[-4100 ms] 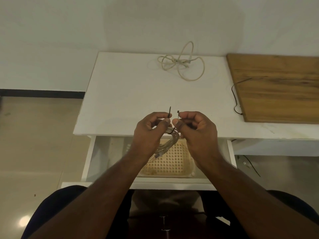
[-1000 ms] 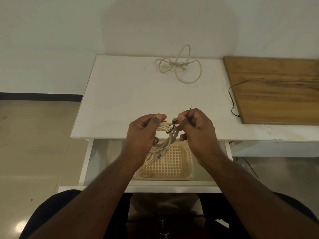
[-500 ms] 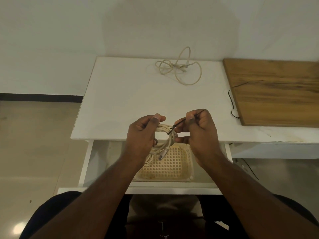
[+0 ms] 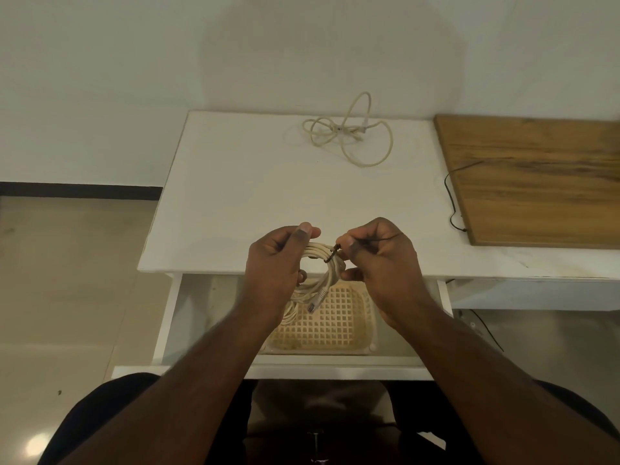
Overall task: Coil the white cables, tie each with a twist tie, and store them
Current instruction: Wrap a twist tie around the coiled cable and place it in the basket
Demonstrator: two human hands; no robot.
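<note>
Surface (image 4: 235,196) white, wooden board (image 4: 536,179) on its right side, open drawer (image 4: 188,313) below holding a lattice basket (image 4: 339,323). Loose cable (image 4: 355,135) lies at the far edge. Left hand (image 4: 275,263) grip wraps the coiled cable (image 4: 322,263) above the drawer. Right hand (image 4: 379,260) grip pinches the dark twist tie (image 4: 330,256) looped round the coil.

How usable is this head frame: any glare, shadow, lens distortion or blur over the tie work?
Head view: dim, warm light; a broad soft shadow on the wall above the white table; a glare spot on the floor at lower left; wide-angle bowing at the edges; the left hand, right hand, coiled cable and twist tie are sharp enough.
</note>
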